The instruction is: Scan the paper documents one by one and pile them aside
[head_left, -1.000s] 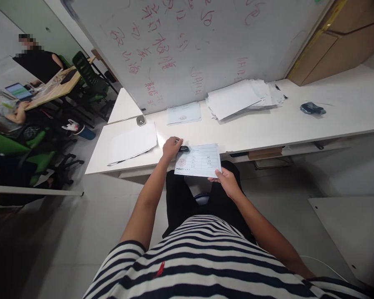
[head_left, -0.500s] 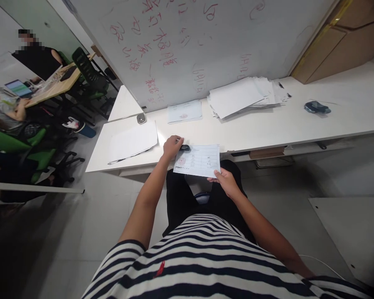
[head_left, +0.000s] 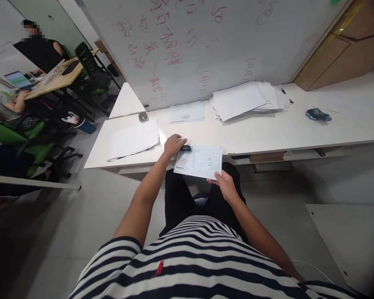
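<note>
My right hand (head_left: pixel 222 182) pinches the near edge of a printed form sheet (head_left: pixel 200 161) that overhangs the front edge of the white table (head_left: pixel 268 133). A red stamp mark shows near the sheet's left corner. My left hand (head_left: pixel 172 145) is curled over a small black object (head_left: pixel 185 148), maybe a stapler or a stamp, at the sheet's top left corner. What exactly it is stays unclear.
A fanned stack of papers (head_left: pixel 246 99) lies at the back by the whiteboard (head_left: pixel 205 41), with a single stamped sheet (head_left: pixel 187 112) and a loose pile (head_left: pixel 134 139) to the left. A dark object (head_left: pixel 318 114) sits far right. People sit at a desk on the left.
The view has shifted slightly. Both hands stay on the sheet and the black object, with little visible movement.
</note>
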`<state>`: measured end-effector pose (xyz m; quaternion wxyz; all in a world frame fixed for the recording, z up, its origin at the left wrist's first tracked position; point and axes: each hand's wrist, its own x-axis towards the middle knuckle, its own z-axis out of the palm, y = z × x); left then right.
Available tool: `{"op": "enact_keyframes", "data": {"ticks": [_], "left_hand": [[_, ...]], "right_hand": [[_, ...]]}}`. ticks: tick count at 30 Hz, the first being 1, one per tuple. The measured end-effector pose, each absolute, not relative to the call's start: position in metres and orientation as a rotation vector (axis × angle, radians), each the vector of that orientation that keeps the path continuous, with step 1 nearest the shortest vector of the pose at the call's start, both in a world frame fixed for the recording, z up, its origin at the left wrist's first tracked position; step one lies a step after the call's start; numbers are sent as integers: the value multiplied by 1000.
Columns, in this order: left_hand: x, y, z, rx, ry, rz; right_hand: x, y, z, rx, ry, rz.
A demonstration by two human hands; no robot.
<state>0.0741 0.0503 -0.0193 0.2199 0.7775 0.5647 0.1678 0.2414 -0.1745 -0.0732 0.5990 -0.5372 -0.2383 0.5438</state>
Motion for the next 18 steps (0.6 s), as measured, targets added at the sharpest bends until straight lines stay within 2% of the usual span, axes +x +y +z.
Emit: {"op": "enact_keyframes", "data": {"ticks": [4, 8, 14, 18], "left_hand": [[68, 49, -19, 1983, 1581, 628], [69, 45, -24, 1974, 1690, 638], [73, 45, -33, 1950, 1761, 765], [68, 44, -38, 1778, 1648, 973]], "right_hand": [[244, -174, -71, -1273, -545, 1253], [277, -185, -59, -1352, -539, 1172], [332, -213, -25, -1422, -599, 909], [338, -212, -21, -1423, -601, 802]]}}
